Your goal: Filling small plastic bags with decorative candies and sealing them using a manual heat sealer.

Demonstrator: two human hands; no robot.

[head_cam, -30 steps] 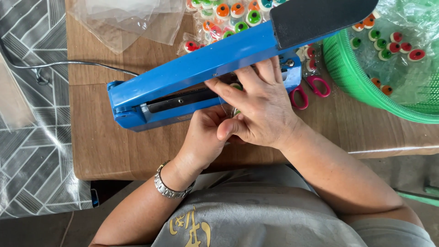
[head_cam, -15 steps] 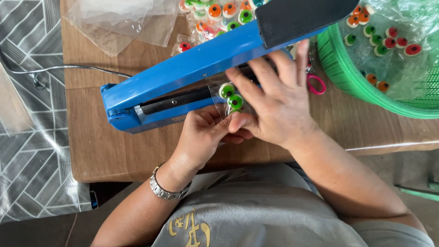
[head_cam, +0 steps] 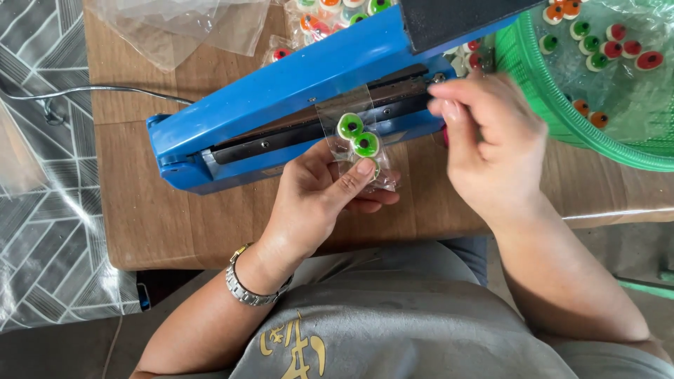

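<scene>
Fingers of the left hand point(head_cam: 319, 200) are closed round a small clear bag point(head_cam: 358, 144) holding green ring-shaped sweets, thumb pressed on its near end. The bag's far end lies across the bar of a blue heat sealer point(head_cam: 295, 105), whose arm stands raised over the wooden bench point(head_cam: 161, 224). A metal watch point(head_cam: 246, 288) sits on the left wrist.

Blurred, the right hand point(head_cam: 491, 151) hovers just right of the bag, near the sealer's right end, fingers loosely curled and gripping nothing that I can see; it touches neither bag nor sealer, as far as the blur allows.

At the far right, a green basket point(head_cam: 540, 105) holds loose sweets in red, green and orange. More filled bags point(head_cam: 330, 14) lie behind the sealer, and empty clear bags point(head_cam: 175, 28) are heaped at the far left. A grey cable point(head_cam: 91, 90) runs off the bench's left side.
</scene>
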